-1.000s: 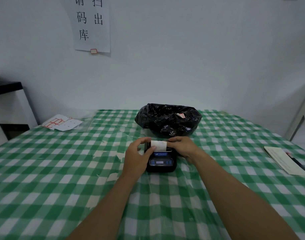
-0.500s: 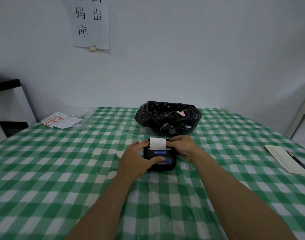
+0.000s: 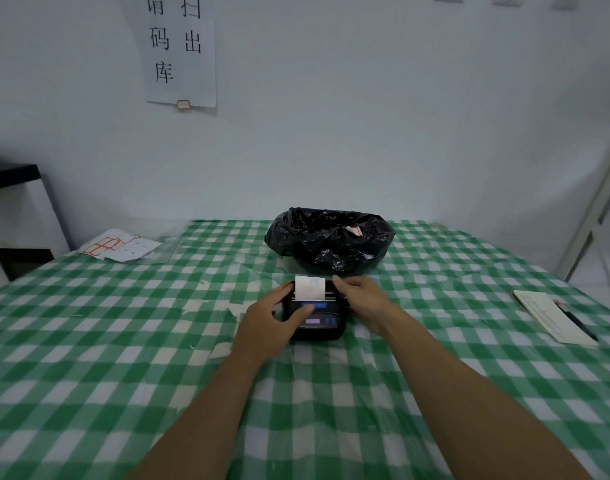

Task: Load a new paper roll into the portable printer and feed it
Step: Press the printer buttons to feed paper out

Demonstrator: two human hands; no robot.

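A small black portable printer (image 3: 322, 325) lies on the green checked table (image 3: 123, 341), its lid down. A white paper strip (image 3: 309, 287) sticks up out of its top slot. My left hand (image 3: 270, 322) grips the printer's left side, with the thumb pressing on the blue panel on top. My right hand (image 3: 364, 299) holds the right side, fingers curled round the far corner beside the paper. The roll itself is hidden inside.
A black bin bag (image 3: 329, 239) stands just behind the printer. Loose label sheets (image 3: 120, 245) lie at the far left. A notepad with a pen (image 3: 556, 317) lies at the right edge. A black-topped cabinet (image 3: 11, 174) stands left of the table.
The paper strip has grown longer out of the slot. My left thumb has slid onto the printer's top panel. My right hand stays on the right side.
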